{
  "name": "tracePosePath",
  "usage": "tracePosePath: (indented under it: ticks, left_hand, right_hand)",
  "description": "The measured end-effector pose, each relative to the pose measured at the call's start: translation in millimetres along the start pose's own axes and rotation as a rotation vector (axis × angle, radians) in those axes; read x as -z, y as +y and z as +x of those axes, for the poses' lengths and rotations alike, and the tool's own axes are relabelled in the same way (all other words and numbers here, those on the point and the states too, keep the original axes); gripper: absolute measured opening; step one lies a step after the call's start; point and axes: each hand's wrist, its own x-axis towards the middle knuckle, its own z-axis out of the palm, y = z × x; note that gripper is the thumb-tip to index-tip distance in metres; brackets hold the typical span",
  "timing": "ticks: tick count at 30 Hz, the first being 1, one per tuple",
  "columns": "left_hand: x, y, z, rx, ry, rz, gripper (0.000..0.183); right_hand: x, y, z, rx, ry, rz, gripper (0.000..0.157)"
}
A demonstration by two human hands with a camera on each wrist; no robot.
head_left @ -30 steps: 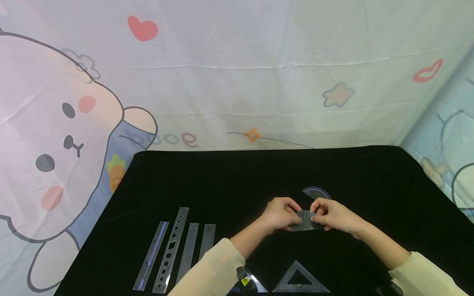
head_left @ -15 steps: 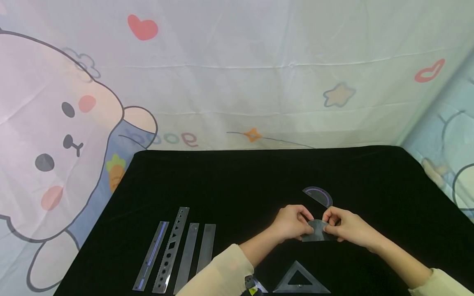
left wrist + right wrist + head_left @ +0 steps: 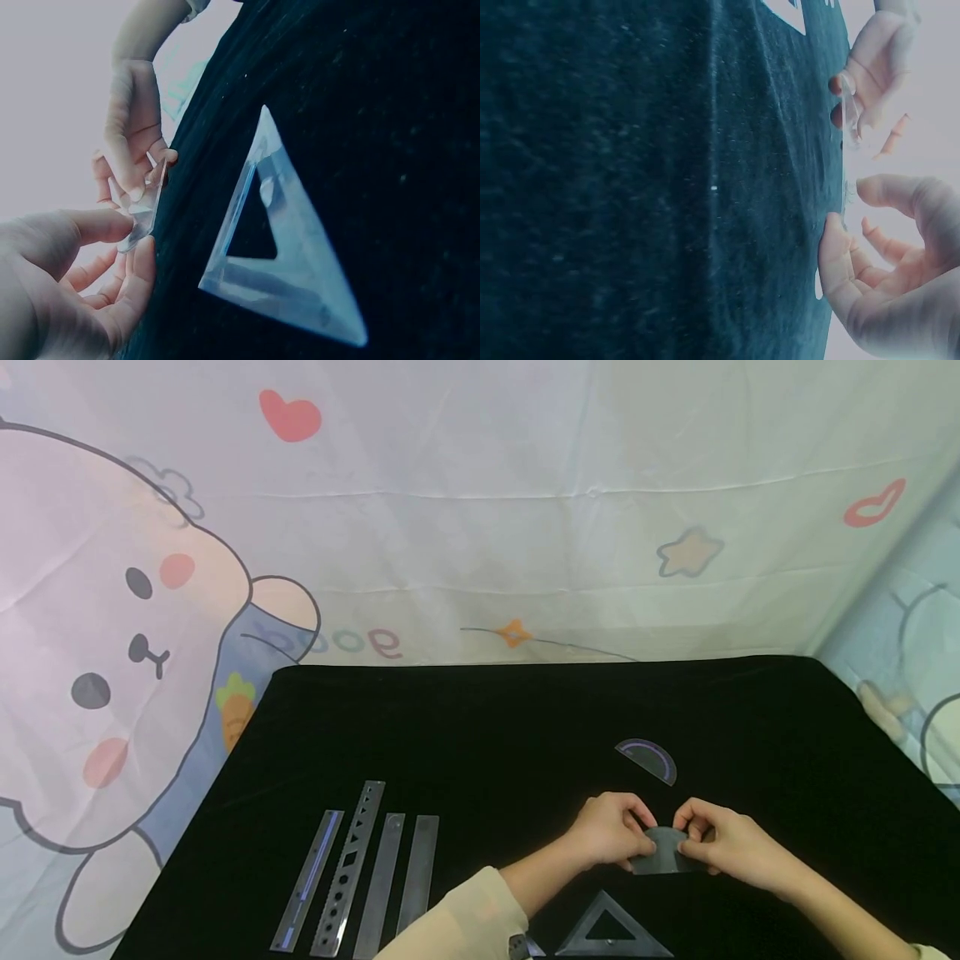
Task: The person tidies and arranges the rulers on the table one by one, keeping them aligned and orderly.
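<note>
A clear half-round protractor [image 3: 664,850] is held between both hands above the black cloth. My left hand [image 3: 611,832] pinches its left end between thumb and fingers; my right hand [image 3: 738,847] pinches the right end the same way. In the left wrist view the held protractor [image 3: 142,217] appears tilted and nearly edge-on. A clear triangular set square [image 3: 639,932] lies flat on the cloth nearer the front, below the hands. Farther back lies a second protractor [image 3: 648,760] with a purple band.
Several clear rulers lie side by side at the left, among them one with a purple stripe [image 3: 307,881] and one with cut-out shapes [image 3: 348,868]. My left sleeve [image 3: 461,920] covers the near end of one ruler. A printed curtain [image 3: 480,527] hangs behind the table.
Both hands have moved toward the front and right, carrying the protractor between them. The second protractor behind them is now fully uncovered. The rulers and set square have stayed put.
</note>
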Motion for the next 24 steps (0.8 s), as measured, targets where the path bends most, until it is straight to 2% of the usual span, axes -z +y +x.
tracePosePath:
  ticks: [6,15,24]
  left_hand:
    - [-9.2,1.2,-3.2,-0.013,-0.025,0.054,0.021]
    - [-20.2,4.6,-6.2,-0.023,-0.054,0.134,0.022]
    - [-29.0,2.6,-8.0,-0.062,-0.075,0.167,0.021]
  right_hand:
    - [-1.5,10,-9,-0.046,0.004,0.008,0.031]
    - [-0.6,19,-21,-0.025,-0.010,0.004,0.030]
    - [-2.2,26,-30,-0.033,-0.002,-0.008,0.030]
